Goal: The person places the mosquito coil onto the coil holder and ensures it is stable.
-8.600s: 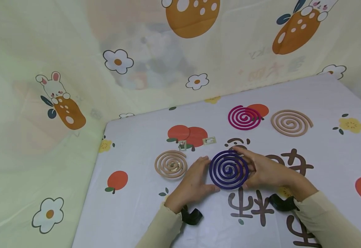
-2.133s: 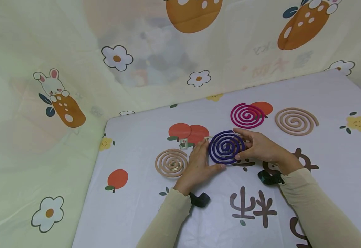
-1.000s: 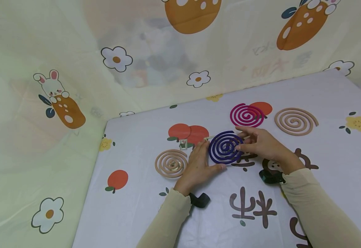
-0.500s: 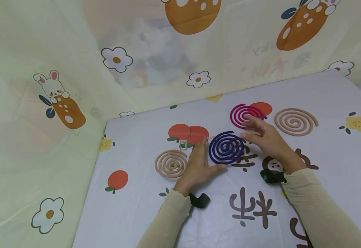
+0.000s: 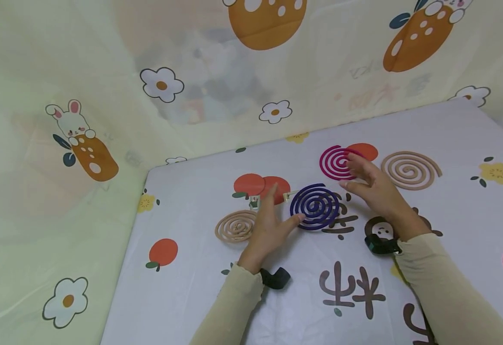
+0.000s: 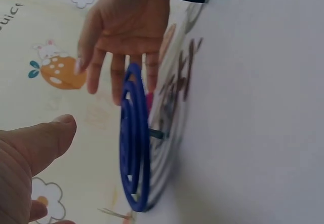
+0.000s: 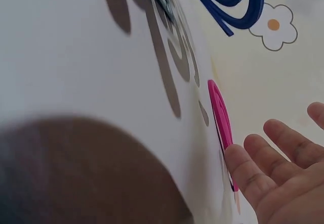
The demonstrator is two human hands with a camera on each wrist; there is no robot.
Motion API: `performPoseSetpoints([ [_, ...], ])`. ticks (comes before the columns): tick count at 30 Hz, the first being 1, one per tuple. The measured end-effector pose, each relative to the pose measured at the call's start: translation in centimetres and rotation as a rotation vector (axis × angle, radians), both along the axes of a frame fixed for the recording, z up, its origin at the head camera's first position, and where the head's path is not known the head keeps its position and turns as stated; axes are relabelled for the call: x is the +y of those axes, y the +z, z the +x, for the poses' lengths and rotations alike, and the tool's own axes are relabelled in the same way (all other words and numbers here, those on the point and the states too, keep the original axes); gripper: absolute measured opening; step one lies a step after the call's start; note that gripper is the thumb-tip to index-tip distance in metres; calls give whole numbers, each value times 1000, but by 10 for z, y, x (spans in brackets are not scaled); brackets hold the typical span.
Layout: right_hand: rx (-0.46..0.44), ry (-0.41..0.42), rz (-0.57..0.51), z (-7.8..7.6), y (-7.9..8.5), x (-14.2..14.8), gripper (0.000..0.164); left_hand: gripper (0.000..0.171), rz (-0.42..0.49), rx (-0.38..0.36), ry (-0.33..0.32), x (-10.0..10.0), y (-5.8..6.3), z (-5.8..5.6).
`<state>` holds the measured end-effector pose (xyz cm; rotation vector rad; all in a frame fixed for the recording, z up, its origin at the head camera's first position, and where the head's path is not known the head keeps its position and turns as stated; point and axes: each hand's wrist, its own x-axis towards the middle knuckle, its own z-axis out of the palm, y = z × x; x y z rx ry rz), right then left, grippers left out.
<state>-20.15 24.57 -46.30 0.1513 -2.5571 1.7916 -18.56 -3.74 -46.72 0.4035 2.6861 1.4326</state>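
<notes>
A dark blue mosquito coil (image 5: 315, 207) sits mid-table between my hands. In the left wrist view the blue coil (image 6: 145, 158) is raised off the cloth, with a short dark support (image 6: 157, 133) under it and its shadow beneath. My left hand (image 5: 265, 235) is at its left side, fingers spread; the thumb overlaps the coil's edge in the head view but shows apart from it in the left wrist view. To the coil's right, my right hand (image 5: 380, 194) hovers with loose fingers, holding nothing. Behind those fingers lies a pink coil (image 5: 335, 165), partly covered.
A beige coil (image 5: 229, 230) with a small metal piece at its centre lies left of my left hand. Another beige coil (image 5: 408, 186) rests at the back right. Small metal stands (image 5: 254, 202) lie near the printed oranges. A printed curtain (image 5: 216, 139) hangs behind the table.
The blue coil moved away from me earlier, then stayed put. My right hand let go of it and drew back right toward the pink coil; my left hand has loosened from its edge.
</notes>
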Motion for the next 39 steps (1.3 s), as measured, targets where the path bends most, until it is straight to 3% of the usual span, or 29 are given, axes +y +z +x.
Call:
performPoseSetpoints([
  [7, -41, -32, 62, -12, 5, 14, 82, 92, -20, 22, -9, -1, 12, -9],
  [16, -114, -74, 179, -42, 23, 31, 90, 86, -135, 112, -46, -6, 38, -36],
  [29, -228, -79, 423, -81, 29, 35, 80, 59, -349, -4, -145, -5, 35, -74],
  [33, -232, -70, 456, -90, 26, 37, 72, 51, -394, -3, -173, -2, 32, -81],
  [39, -246, -60, 638, -101, 18, 39, 66, 40, -490, 10, -186, 4, 30, -85],
])
